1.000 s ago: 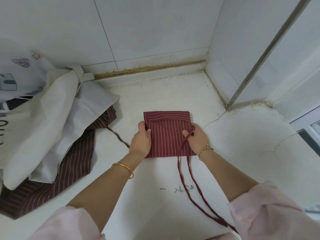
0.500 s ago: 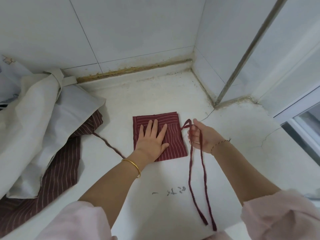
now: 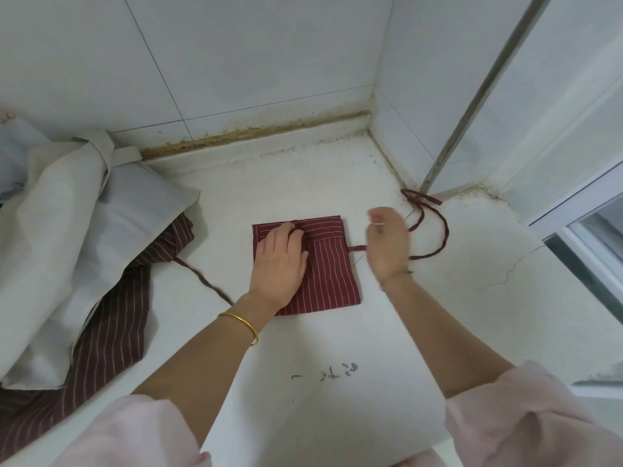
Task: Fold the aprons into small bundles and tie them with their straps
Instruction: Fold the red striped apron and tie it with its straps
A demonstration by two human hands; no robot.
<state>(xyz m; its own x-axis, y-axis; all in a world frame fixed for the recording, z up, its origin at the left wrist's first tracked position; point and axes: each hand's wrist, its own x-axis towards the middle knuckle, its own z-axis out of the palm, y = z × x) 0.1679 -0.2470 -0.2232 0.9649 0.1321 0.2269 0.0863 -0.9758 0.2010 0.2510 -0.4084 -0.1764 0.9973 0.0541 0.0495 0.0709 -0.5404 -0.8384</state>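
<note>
Apron (image 3: 332,281) at centre is folded to a small square. Tying isn't done yet, since its strap (image 3: 442,234) trails loose toward 2 o'clock. More aprons (image 3: 111,315) (heaped at 9 o'clock) are left to do. L hand (image 3: 279,264) pins the square, fingers curled on its 12 o'clock fold. R hand (image 3: 387,246) sits over the strap at 3 o'clock, too blurred to tell if it grips.
</note>
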